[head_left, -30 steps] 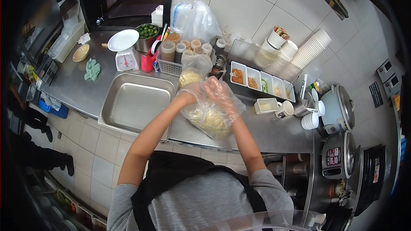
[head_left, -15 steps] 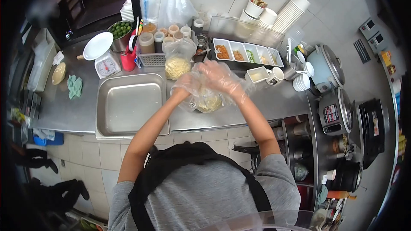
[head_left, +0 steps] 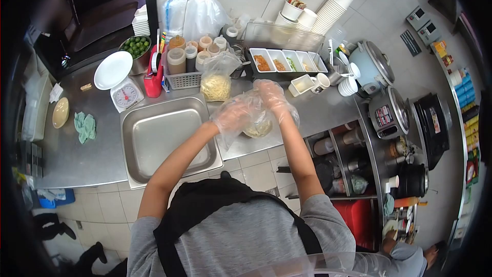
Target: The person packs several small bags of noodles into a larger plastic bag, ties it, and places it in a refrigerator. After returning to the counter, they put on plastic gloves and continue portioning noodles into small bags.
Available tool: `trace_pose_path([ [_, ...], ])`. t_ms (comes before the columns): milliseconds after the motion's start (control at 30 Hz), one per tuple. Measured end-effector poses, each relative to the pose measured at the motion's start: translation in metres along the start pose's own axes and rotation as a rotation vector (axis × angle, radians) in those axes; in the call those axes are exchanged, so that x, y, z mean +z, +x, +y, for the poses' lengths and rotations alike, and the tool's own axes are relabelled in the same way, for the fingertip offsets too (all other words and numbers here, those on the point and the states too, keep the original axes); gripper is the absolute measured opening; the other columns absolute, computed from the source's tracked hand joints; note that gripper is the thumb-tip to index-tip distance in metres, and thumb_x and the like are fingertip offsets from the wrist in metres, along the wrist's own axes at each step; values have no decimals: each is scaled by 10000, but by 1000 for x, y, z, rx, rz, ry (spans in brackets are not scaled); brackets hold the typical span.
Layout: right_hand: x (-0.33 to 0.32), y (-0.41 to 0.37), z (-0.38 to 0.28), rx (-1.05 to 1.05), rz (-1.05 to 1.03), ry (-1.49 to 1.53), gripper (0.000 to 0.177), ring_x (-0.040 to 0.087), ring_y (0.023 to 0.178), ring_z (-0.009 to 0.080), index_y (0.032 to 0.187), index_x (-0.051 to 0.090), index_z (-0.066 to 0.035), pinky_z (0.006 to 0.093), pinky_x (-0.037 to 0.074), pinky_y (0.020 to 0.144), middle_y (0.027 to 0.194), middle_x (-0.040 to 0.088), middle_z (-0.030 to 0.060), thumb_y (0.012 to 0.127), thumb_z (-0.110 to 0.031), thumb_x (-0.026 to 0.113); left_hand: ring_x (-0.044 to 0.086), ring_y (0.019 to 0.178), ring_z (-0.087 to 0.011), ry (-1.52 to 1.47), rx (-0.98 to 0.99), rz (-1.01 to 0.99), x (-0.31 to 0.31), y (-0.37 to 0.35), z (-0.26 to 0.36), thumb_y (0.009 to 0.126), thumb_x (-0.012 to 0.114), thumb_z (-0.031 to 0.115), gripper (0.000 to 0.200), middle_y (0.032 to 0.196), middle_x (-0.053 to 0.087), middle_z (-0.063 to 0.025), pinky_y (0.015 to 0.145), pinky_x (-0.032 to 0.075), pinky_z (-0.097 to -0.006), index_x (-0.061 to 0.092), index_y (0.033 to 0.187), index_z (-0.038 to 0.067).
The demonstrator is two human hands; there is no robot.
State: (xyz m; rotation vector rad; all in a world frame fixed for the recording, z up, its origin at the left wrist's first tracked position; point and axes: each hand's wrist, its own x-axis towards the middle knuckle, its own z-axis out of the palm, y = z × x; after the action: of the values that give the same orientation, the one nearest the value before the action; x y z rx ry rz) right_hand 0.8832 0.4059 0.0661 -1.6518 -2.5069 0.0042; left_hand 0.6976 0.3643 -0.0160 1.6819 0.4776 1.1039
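Observation:
Both my hands wear clear plastic gloves and meet above a clear plastic bag of pale food (head_left: 258, 126) near the counter's front edge. My left hand (head_left: 236, 114) is at the bag's left side, with its fingers blurred against the plastic. My right hand (head_left: 270, 95) is at the top of the bag, fingers bent down over the plastic; their grip is not clear. Behind my left hand stands another clear bag of yellowish strands (head_left: 216, 87). An empty steel tray (head_left: 169, 128) lies to the left of my hands.
A scale (head_left: 125, 94) with a white plate, squeeze bottles in a grey basket (head_left: 185, 79) and a black topping tray (head_left: 287, 74) line the counter's back. White tubs (head_left: 301, 85), a mug and cookers (head_left: 388, 113) are on the right. A person's legs (head_left: 410, 259) show at lower right.
The view has turned, shifting the counter. My left hand has moved in close against the bag's plastic, and my right hand has drawn up at its top. A person's legs have appeared at lower right.

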Motion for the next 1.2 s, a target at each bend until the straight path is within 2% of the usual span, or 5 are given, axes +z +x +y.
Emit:
trace_pose_path([
  [133,-5,12,-5,0,-172,-123,242,602,921,342,942,618,-63,435,481,771,906,629,194,735,-185,602,500,1097,-271,-1458,-547,-135,-3,17,-18,778,585,364,327,1161,557,-62,985,325,-464,626,988,117],
  [333,-27,1,-41,232,-100,-154,211,614,935,333,902,661,-68,427,498,788,946,630,217,741,-188,593,497,1028,-225,1577,148,-663,0,46,48,727,610,440,385,963,597,-49,809,371,-386,631,933,116],
  [600,13,11,37,539,136,84,183,620,883,358,746,671,-23,413,493,777,872,641,219,697,-175,581,536,960,-258,185,-15,-248,14,43,-92,770,572,343,302,954,597,-113,850,408,-385,602,948,101],
  [833,72,22,84,500,221,90,199,637,865,305,788,693,-58,374,503,749,873,665,142,710,-206,585,503,1074,-271,1039,-134,-345,24,14,45,839,484,297,299,1085,568,-96,954,382,-390,572,1086,155],
  [1200,59,18,53,600,351,252,170,624,896,280,865,693,-109,378,486,780,900,660,137,763,-187,581,550,997,-290,810,-270,-148,29,-5,20,783,552,362,357,1088,573,-110,898,416,-413,599,1058,141],
])
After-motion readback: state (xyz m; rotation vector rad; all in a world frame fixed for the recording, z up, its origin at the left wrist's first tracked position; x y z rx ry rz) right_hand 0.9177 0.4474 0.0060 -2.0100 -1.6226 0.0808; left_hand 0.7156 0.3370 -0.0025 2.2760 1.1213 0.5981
